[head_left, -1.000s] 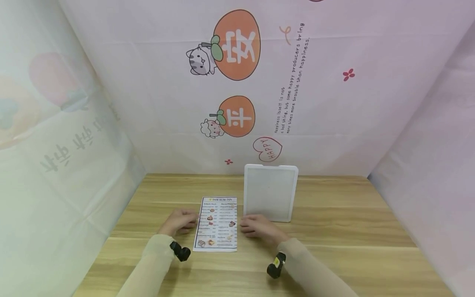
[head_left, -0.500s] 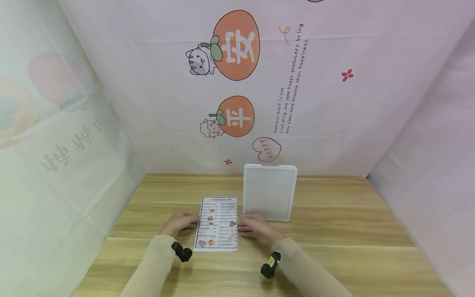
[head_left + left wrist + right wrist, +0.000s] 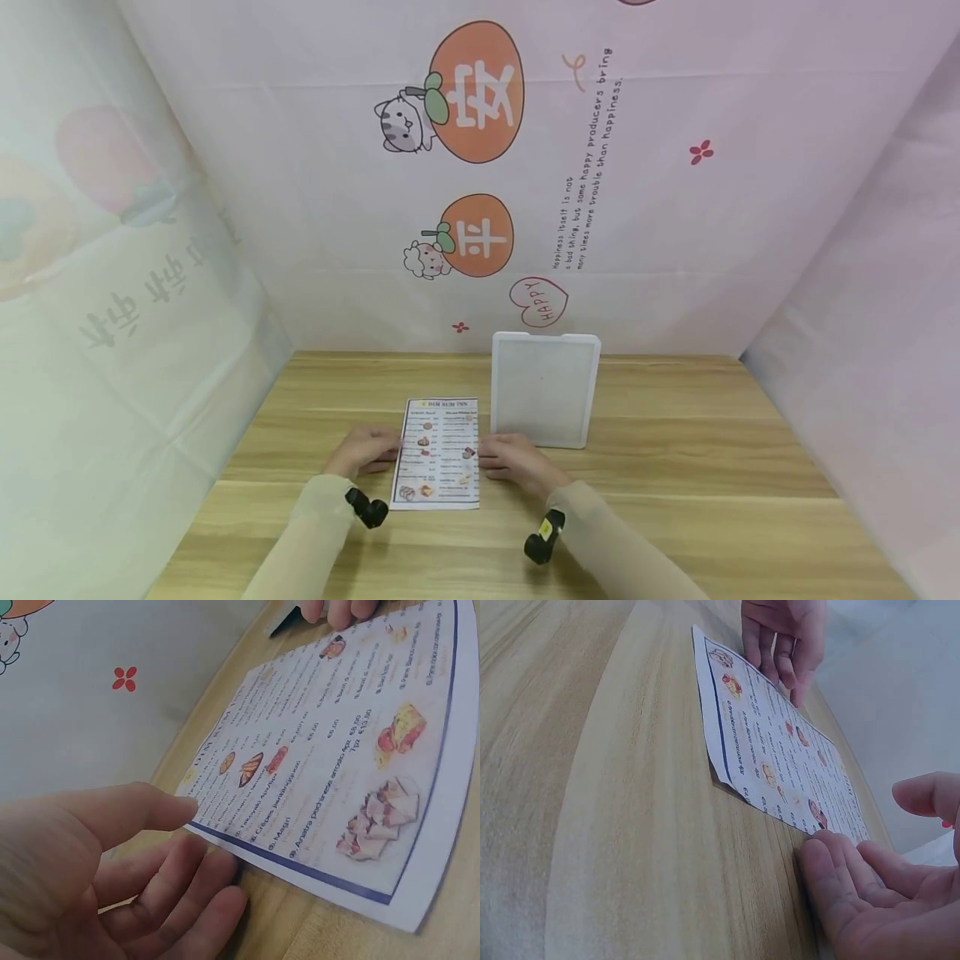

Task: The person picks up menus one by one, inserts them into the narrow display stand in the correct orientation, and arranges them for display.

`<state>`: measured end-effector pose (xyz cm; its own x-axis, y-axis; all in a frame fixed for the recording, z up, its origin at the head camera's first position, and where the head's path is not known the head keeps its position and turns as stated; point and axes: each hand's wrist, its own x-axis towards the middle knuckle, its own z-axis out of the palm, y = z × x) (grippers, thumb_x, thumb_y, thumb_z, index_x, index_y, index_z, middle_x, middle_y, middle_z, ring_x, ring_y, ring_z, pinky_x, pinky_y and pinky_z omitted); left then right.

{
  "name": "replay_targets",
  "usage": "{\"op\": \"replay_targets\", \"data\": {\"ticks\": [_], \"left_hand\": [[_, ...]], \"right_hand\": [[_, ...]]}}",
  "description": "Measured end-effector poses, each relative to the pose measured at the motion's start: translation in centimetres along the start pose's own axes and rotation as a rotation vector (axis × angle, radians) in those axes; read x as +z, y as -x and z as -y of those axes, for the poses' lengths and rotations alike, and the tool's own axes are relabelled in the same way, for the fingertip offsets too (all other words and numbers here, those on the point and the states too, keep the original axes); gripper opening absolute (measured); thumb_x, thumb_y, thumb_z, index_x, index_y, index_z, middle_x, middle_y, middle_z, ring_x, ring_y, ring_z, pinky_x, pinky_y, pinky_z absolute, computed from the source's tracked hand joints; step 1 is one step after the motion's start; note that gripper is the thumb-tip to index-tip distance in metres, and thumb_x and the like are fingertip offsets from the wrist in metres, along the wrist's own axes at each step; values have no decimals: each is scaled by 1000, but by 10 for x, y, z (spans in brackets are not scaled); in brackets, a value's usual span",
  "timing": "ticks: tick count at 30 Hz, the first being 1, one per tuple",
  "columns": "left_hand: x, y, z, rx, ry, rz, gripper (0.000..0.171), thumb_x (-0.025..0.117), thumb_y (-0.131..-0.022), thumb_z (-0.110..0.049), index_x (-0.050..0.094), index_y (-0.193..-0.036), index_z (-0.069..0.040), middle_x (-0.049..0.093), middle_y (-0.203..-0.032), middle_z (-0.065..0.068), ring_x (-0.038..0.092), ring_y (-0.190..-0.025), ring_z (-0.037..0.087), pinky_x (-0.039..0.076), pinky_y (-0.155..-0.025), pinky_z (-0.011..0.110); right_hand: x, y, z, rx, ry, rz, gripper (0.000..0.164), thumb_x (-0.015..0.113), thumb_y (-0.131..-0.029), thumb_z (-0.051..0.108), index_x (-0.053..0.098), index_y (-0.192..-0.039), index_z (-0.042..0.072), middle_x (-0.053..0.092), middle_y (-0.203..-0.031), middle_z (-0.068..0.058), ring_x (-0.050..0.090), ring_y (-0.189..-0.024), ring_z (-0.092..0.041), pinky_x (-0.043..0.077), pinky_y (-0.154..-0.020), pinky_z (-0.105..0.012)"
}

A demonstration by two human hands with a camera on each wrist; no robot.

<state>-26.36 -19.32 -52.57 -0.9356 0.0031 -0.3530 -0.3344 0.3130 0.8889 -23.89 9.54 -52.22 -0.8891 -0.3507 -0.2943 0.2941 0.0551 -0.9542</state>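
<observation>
"What's moved on your end since a second ago?"

"The right hand [image 3: 521, 460]. On my head feed it has come leftward, from just beside the dim sum menu [image 3: 437, 454] to its right edge. The left hand [image 3: 365, 450] and the menu sit about where they were."

"And the surroundings?"

"I've got a wood-grain table [image 3: 675, 467], bands of lighter and darker grain running across it. White printed cloth [image 3: 660, 233] rises behind, showing orange fruits and a red heart reading HAPPY, and pale cloth closes in both sides. A white-framed panel [image 3: 546, 392] stands on the table just beyond the right hand."

"So where's the menu?"

"Face up on the table between both hands, title toward the back cloth. One corner curls up slightly in my right wrist feed."

"Are the hands gripping it?"

"The right isn't: fingers loosely bent, tips touching the edge, thumb lifted well away from them. The left has its thumb tip at the left edge, with bent fingers close beneath; I can't tell whether it pinches the paper or merely touches it."
</observation>
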Motion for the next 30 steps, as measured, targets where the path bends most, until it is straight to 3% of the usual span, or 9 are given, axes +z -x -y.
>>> {"op": "replay_targets", "data": {"ticks": [9, 18, 25, 30], "left_hand": [[1, 0, 3, 14, 17, 18, 47, 73, -87, -2, 58, -131, 8, 69, -109, 15, 68, -92, 24, 57, -85, 42], [1, -4, 8, 22, 27, 23, 37, 67, -91, -2, 60, -125, 11, 69, -101, 16, 68, -86, 23, 59, -76, 37], [-2, -6, 3, 44, 37, 49, 38, 63, -95, -4, 56, -130, 9, 68, -106, 16, 68, -90, 23, 59, -76, 36], [-7, -6, 0, 56, 39, 65, 38, 64, -96, -9, 59, -131, 6, 69, -109, 14, 68, -92, 23, 59, -76, 34]], "right_hand": [[1, 0, -2, -6, 37, -13, 51, 60, -97, 10, 44, -137, -18, 58, -132, -29, 58, -121, -40, 52, -96, -44], [-1, 1, -1, -26, 61, 33, 54, 60, -97, 12, 43, -139, -17, 58, -131, -28, 58, -119, -39, 48, -100, -47], [-2, -2, -3, -56, 87, -5, 56, 63, -94, 12, 44, -138, -18, 57, -132, -27, 59, -118, -38, 49, -100, -47], [-1, -6, -4, -41, 90, -26, 56, 64, -97, 17, 45, -138, -16, 64, -122, -22, 63, -112, -35, 52, -95, -45]]}}
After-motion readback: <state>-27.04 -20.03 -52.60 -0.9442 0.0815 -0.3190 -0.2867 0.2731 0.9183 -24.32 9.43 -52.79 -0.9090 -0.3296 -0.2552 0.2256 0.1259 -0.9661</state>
